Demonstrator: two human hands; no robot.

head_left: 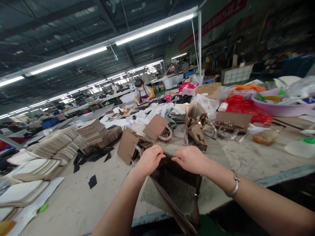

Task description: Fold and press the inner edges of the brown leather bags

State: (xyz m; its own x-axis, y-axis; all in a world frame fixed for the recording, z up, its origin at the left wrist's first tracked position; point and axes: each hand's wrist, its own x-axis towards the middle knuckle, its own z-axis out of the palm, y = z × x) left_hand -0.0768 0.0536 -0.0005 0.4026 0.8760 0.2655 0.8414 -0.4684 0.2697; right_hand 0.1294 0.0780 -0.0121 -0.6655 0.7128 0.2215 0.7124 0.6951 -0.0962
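A brown handbag body [176, 183] hangs open toward me at the table's front edge, its dark inside showing. My left hand [150, 159] pinches its far rim, thumb and fingers closed on the edge. A short way to the right, my right hand [190, 159] grips the same rim in a like pinch, a silver bangle on that wrist. Just beyond my left hand lies a brown handbag [128, 146] with a plastic-wrapped handle. Past my right hand stands another brown bag [195, 123], its mouth upright and its lower part crumpled.
Stacked cream panels [52, 147] and brown panels [94, 132] fill the left side. Brown bag pieces with wrapped handles [158, 127] lie ahead. A pink basin [285, 106] and red plastic bag [246, 106] sit right. A co-worker [142, 93] is across the table.
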